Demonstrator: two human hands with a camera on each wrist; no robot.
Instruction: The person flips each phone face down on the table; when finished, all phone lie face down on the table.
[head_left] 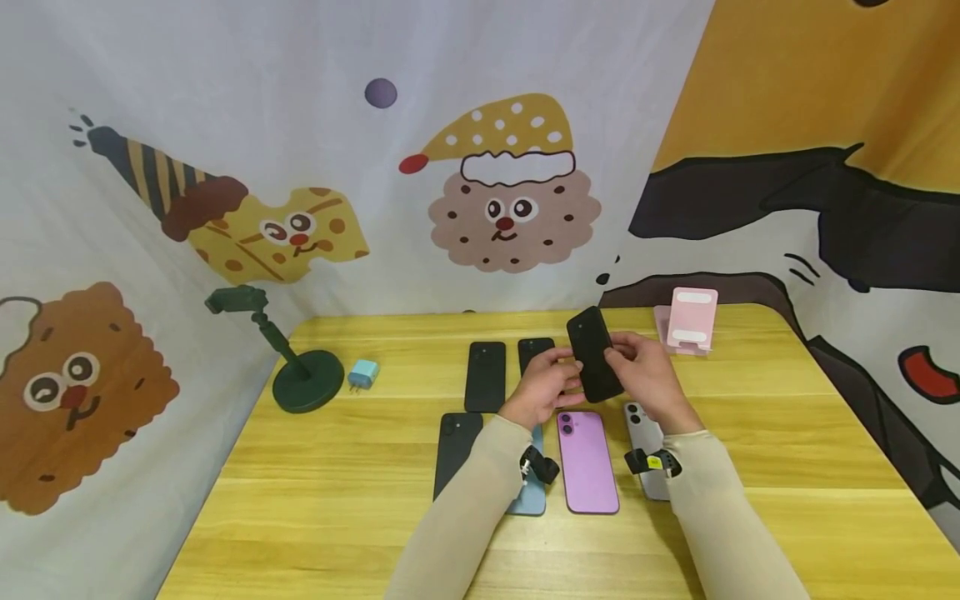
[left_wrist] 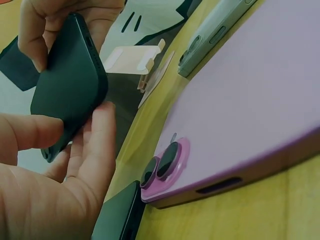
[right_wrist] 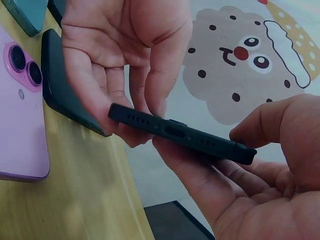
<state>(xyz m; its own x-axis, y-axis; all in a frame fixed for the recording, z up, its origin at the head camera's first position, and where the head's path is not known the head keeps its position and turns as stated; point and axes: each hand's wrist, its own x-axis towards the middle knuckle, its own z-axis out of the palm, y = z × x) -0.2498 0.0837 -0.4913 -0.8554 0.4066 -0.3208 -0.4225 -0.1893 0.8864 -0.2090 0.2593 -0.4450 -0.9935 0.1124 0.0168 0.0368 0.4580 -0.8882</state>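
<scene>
A black phone [head_left: 594, 354] is held tilted above the table by both hands. My left hand [head_left: 542, 387] pinches its left lower edge between thumb and fingers. On the opposite edge, the right hand [head_left: 651, 375] grips it with the thumb on the face turned to me. In the right wrist view the phone's bottom end [right_wrist: 182, 134] with its port faces the camera. Below the hands lie a purple phone [head_left: 588, 467] and a white phone [head_left: 645, 433]. The left forearm partly hides a light blue phone [head_left: 531, 498] and a dark phone [head_left: 457, 446].
Two more dark phones lie behind: one whole black phone [head_left: 486, 375] and a partly hidden one [head_left: 536, 350]. A pink folding stand [head_left: 692, 321] is at the back right. On the left are a dark green stand [head_left: 303, 379] and a light blue charger plug [head_left: 363, 373].
</scene>
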